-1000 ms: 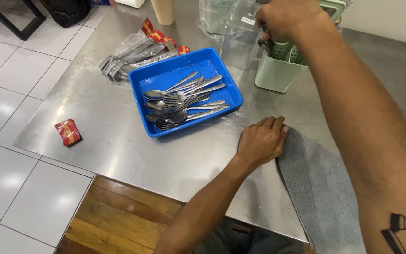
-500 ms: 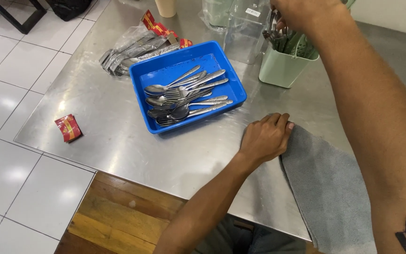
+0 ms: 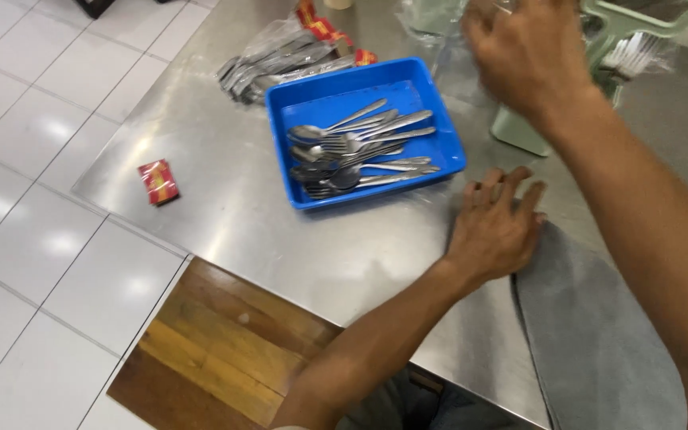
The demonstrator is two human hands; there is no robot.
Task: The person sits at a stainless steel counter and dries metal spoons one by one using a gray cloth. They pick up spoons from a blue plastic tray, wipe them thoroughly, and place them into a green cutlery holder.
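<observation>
I note my left hand (image 3: 494,231) lying flat on the steel tabletop (image 3: 224,215), fingers spread and holding nothing, its fingertips at the near edge of a grey cloth (image 3: 599,342) that runs away to the right. My right hand (image 3: 529,56) is raised above the far side of the tabletop, blurred, fingers loosely curled; I cannot tell whether it has hold of anything. It hovers just in front of a pale green cutlery holder (image 3: 519,131), from whose top several handles stick up. The blue tray (image 3: 439,111) sits just to the left of both hands, nearer my left hand, which rests close to its near right corner. In it lies a heap of spoons and forks (image 3: 356,151), long axes running roughly left to right, bowls and tines toward the left, handles pointing right toward my hands. Beyond the tray's far left corner lies a bundle of cutlery in clear plastic wrap (image 3: 268,60), with small red packets (image 3: 320,24) beside it at the tabletop's far edge. A single small red packet (image 3: 158,181), roughly square, lies well apart near the left edge of the tabletop. Clear plastic containers stand blurred behind my right hand. White tiled floor (image 3: 33,239) shows to the left.
</observation>
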